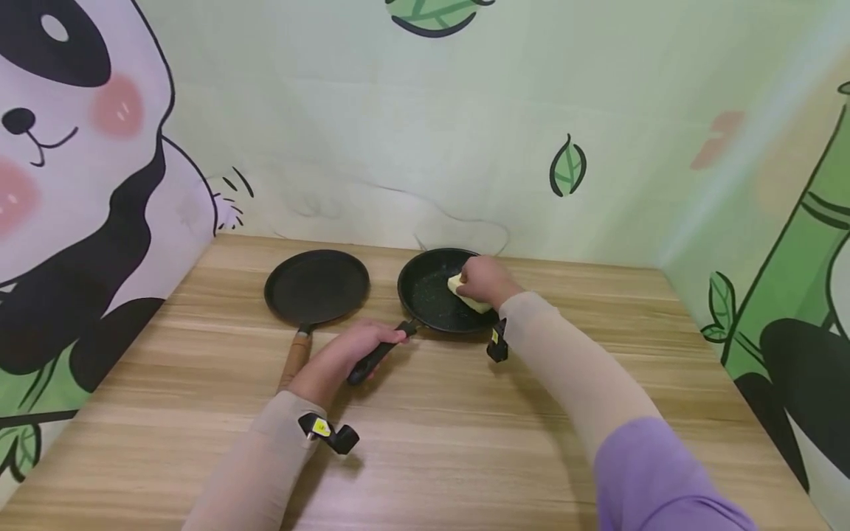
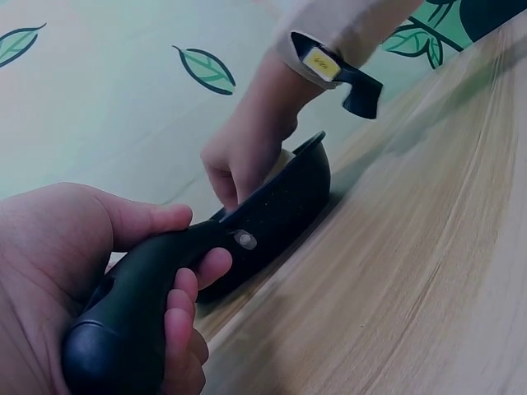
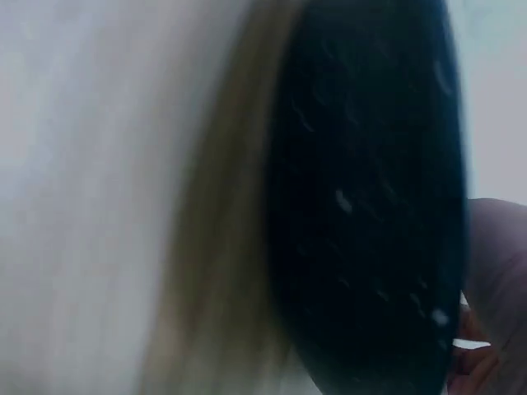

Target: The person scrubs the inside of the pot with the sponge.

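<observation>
A black frying pan (image 1: 425, 291) sits near the back of the wooden table, its handle slanting toward the front left. My left hand (image 1: 348, 348) grips that black handle (image 2: 115, 329), thumb along the top and fingers wrapped beneath. Inside the pan, my right hand (image 1: 490, 282) pinches a pale yellow sponge (image 1: 477, 304) against the right part of the inner surface. The right wrist view is blurred; the pan's dark speckled outer side (image 3: 362, 197) fills its middle, and only part of the right hand (image 3: 498, 280) shows at the edge.
A flat black griddle pan (image 1: 317, 286) lies left of the frying pan. Its brown wooden handle (image 1: 296, 358) points to the front, partly behind my left forearm. Behind the wooden table (image 1: 438, 442) rises a light green wall (image 1: 372, 140) with panda and leaf drawings.
</observation>
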`<state>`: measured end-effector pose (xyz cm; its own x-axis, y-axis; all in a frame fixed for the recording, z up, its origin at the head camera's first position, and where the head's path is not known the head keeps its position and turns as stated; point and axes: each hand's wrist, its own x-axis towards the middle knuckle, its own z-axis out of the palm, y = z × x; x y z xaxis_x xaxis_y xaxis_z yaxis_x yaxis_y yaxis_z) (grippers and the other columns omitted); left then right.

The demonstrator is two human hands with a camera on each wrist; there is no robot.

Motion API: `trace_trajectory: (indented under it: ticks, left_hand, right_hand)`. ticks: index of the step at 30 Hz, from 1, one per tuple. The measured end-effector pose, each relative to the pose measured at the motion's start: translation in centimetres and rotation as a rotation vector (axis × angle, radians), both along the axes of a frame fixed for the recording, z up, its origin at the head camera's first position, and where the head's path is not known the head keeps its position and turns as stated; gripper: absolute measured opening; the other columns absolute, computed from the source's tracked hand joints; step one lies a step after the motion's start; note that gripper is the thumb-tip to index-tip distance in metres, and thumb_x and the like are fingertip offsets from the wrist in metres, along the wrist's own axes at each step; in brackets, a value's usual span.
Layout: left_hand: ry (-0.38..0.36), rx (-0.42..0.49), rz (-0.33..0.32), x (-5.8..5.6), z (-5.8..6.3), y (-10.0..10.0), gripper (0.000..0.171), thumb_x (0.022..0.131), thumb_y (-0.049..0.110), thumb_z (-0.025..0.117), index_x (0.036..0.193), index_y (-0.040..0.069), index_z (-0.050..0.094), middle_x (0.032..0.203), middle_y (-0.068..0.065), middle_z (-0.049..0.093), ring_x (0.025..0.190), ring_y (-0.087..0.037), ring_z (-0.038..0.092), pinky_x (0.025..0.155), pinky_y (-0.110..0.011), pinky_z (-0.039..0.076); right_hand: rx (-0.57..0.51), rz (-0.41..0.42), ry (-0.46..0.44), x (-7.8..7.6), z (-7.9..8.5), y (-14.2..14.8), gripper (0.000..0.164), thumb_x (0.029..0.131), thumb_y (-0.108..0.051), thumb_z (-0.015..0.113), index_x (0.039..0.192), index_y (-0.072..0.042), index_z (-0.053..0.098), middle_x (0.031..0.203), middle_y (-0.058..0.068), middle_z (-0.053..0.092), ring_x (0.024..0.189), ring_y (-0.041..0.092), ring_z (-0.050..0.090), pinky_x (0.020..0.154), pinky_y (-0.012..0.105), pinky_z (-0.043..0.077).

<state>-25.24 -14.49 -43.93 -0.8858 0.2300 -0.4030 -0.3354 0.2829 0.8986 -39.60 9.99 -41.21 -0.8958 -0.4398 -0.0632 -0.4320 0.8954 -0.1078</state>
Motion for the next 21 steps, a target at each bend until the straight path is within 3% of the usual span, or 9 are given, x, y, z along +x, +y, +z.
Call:
trace_trajectory:
  ticks: [9, 13, 18, 21]
  left_hand:
    - [-0.011, 0.005, 0.028, 0.0, 0.3, -0.4, 0.037, 0.096, 0.033, 0.064, 0.118, 0.003, 0.068, 0.068, -0.005, 0.05, 0.05, -0.016, 0.045, 0.044, -0.029, 0.043]
    - [-0.007, 0.008, 0.034, 0.0, 0.3, -0.3, 0.038, 0.095, 0.033, 0.065, 0.116, 0.002, 0.067, 0.067, -0.005, 0.05, 0.049, -0.016, 0.045, 0.044, -0.029, 0.043]
    - [0.004, 0.017, 0.028, 0.1, 0.2, -0.2, 0.037, 0.095, 0.032, 0.065, 0.116, 0.001, 0.066, 0.066, -0.004, 0.049, 0.048, -0.016, 0.044, 0.044, -0.028, 0.043]
    - [0.007, 0.021, 0.018, 0.1, 0.0, -0.3, 0.038, 0.096, 0.03, 0.064, 0.118, 0.0, 0.067, 0.066, -0.004, 0.049, 0.047, -0.015, 0.045, 0.043, -0.028, 0.042]
  right_hand:
    - [-0.094, 0.207, -0.072, 3.4, 0.1, -3.6, 0.03, 0.088, -0.034, 0.076, 0.11, -0.012, 0.079, 0.115, 0.004, 0.074, 0.113, 0.025, 0.065, 0.103, 0.039, 0.047]
    - [-0.073, 0.124, -0.065, 2.6, 0.1, -3.2, 0.032, 0.09, -0.034, 0.075, 0.113, -0.013, 0.077, 0.12, 0.006, 0.071, 0.114, 0.025, 0.063, 0.103, 0.04, 0.047]
    - [-0.054, -0.045, 0.038, 0.3, -0.6, -1.7, 0.032, 0.092, -0.03, 0.073, 0.114, -0.007, 0.075, 0.117, 0.009, 0.072, 0.111, 0.026, 0.065, 0.099, 0.04, 0.049]
    - [-0.075, -0.068, 0.071, -0.2, -1.4, -2.1, 0.031, 0.092, -0.03, 0.071, 0.113, -0.007, 0.075, 0.115, 0.008, 0.073, 0.11, 0.026, 0.065, 0.099, 0.039, 0.049]
